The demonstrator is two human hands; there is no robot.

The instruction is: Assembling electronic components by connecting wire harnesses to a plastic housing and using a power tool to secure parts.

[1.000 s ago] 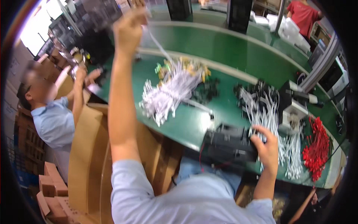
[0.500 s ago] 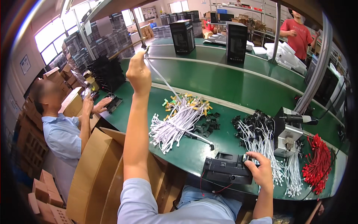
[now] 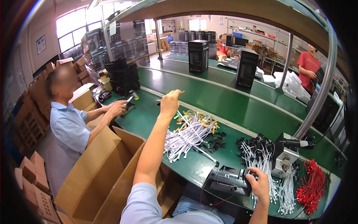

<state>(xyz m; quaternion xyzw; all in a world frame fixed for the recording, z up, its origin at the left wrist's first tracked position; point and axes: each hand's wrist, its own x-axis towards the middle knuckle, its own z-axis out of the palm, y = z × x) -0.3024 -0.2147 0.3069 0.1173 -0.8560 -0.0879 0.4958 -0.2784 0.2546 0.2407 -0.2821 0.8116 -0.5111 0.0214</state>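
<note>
Left hand [image 3: 170,103], raised at centre frame, pinches the end of one white cable [image 3: 185,118] between closed fingers, the cable running down to the white cable bundle [image 3: 186,136] just below it. Right hand [image 3: 259,183], lower right, grips the black plastic unit [image 3: 228,180] at the near edge of the bench. Green workbench [image 3: 149,123]: spans the frame from left to right. Open cardboard carton [image 3: 97,171]: lower left, beside the bench. Seated co-worker in a blue shirt [image 3: 69,127]: left, hands on the bench. Black tower cases [image 3: 198,56]: upper centre, upright. Second white cable lot [image 3: 261,164]: right of centre. Red cable heap [image 3: 311,186]: far right. Black connectors [image 3: 214,140]: between the white lots.
</note>
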